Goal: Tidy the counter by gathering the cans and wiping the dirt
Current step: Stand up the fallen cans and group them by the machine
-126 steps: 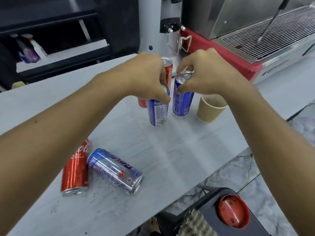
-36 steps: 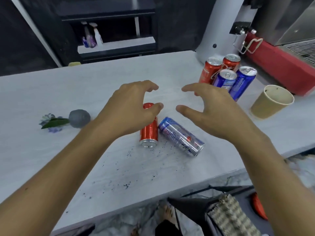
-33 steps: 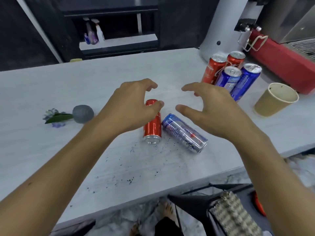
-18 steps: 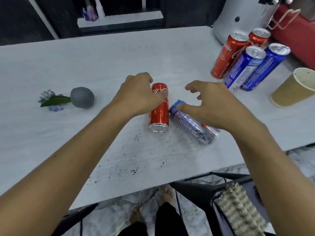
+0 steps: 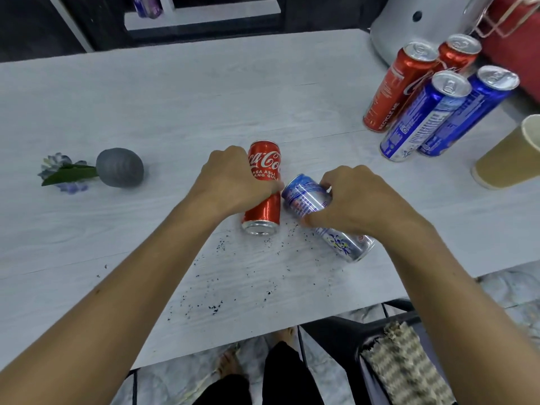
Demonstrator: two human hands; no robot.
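We wrap left hand (image 5: 233, 182) round lying red can (image 5: 263, 188), right hand (image 5: 356, 200) round lying blue can (image 5: 309, 200); squeeze lightly, stand both by upright cans (image 5: 423, 112), clear of dirt (image 5: 233, 276).

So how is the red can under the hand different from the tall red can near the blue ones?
The red Coca-Cola can under the left hand lies on its side; the tall red can stands upright. The lying one sits alone by dark crumbs; the standing one is grouped with other cans. Both are shiny red metal.
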